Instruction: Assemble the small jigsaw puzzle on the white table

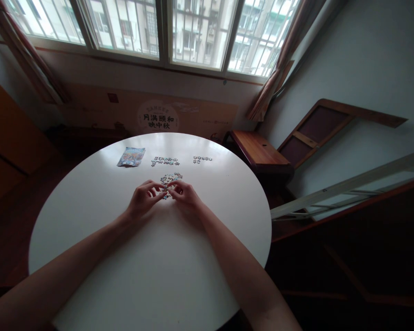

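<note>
Over a loose pile of small jigsaw puzzle pieces [172,177], my left hand [143,197] and my right hand [184,193] meet with thumbs and forefingers pinched. A small puzzle piece [165,187] sits between their fingertips; its exact outline is too small to make out. Some pieces of the pile lie just under and beyond the fingers. Further back, more puzzle pieces [165,161] are laid out in rough rows. A smaller group of puzzle pieces [202,159] lies to their right.
The round white table [141,280] carries everything. A printed picture sheet or packet [131,156] lies at its back left. Beyond the right edge stands a wooden stool or bench [258,147]. Barred windows [196,37] and curtains are behind.
</note>
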### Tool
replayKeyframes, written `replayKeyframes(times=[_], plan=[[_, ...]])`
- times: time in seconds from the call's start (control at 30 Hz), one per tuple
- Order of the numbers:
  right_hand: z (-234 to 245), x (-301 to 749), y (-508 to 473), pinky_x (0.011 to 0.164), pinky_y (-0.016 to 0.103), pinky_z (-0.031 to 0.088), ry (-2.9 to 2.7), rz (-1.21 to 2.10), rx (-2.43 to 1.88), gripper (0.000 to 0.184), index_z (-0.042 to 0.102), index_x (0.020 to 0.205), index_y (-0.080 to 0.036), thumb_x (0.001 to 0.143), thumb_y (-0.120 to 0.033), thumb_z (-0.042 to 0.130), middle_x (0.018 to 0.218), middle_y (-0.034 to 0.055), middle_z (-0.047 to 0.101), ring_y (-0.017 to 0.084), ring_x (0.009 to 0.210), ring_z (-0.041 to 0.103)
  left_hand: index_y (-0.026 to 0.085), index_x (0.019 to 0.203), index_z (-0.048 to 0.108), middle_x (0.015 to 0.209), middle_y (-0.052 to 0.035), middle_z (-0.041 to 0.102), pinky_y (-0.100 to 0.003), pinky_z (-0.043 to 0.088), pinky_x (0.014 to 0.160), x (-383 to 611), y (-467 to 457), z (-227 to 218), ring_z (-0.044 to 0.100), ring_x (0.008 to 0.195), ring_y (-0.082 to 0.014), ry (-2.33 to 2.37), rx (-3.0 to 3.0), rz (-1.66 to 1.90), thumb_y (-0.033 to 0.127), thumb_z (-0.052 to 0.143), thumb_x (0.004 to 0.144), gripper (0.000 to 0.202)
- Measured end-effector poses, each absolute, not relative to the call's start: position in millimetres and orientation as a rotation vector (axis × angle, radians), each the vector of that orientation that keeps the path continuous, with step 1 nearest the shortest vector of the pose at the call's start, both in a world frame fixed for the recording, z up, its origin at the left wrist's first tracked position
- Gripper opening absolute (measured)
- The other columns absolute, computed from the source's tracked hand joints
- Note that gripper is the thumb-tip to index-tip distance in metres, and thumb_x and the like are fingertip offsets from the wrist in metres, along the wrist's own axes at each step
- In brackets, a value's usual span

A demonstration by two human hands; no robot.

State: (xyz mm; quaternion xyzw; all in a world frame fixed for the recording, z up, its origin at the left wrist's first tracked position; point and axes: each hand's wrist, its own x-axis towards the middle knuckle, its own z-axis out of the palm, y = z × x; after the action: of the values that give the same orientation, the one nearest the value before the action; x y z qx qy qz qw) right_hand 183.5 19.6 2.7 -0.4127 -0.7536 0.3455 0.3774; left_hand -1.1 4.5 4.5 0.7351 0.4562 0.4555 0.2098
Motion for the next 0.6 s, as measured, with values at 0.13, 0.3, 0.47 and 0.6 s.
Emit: replayKeyframes(times=[0.13,0.3,0.47,0.6], plan=[[1.8,183.3,20.9,0.054,0.019,0.034,-1.930,0.880,-1.053,0.025,0.064,0.099,-0.016,0.082,-0.031,0.054,0.060,-0.0032,0.055,0.007,0.053,0.044,0.016,0.085,0.067,0.077,-0.0021,0.059,-0.020,0.047,0.046,-0.9,4.6,4.7,0.056,0.052,-0.0078,1.262,2.037,1.275,0.041,0.067,0.075,0.027],[0.2,183.6,22.3,0.054,0.019,0.034,-1.936,0.885,-1.051,0.026,0.064,0.102,-0.017,0.082,-0.032,0.055,0.060,-0.0031,0.056,0.007,0.052,0.044,0.017,0.085,0.067,0.077,-0.0022,0.059,-0.021,0.048,0.049,-2.2,5.0,3.2,0.056,0.054,-0.0087,1.282,2.060,1.273,0.042,0.066,0.075,0.027],[-1.4,184.2,23.3,0.055,0.019,0.034,-1.943,0.887,-1.033,0.027,0.064,0.103,-0.017,0.082,-0.033,0.056,0.061,-0.0030,0.057,0.007,0.054,0.045,0.017,0.085,0.067,0.079,-0.0028,0.060,-0.021,0.048,0.048,-2.6,6.5,1.0,0.057,0.054,-0.0088,1.272,2.042,1.274,0.042,0.066,0.075,0.027],[-2.4,183.8,23.9,0.056,0.019,0.035,-1.939,0.891,-1.047,0.026,0.064,0.102,-0.017,0.083,-0.033,0.056,0.061,-0.0031,0.057,0.007,0.053,0.047,0.017,0.087,0.067,0.079,-0.0020,0.059,-0.020,0.048,0.048,-2.2,7.6,-1.0,0.056,0.053,-0.0079,1.269,2.032,1.254,0.040,0.067,0.075,0.026]])
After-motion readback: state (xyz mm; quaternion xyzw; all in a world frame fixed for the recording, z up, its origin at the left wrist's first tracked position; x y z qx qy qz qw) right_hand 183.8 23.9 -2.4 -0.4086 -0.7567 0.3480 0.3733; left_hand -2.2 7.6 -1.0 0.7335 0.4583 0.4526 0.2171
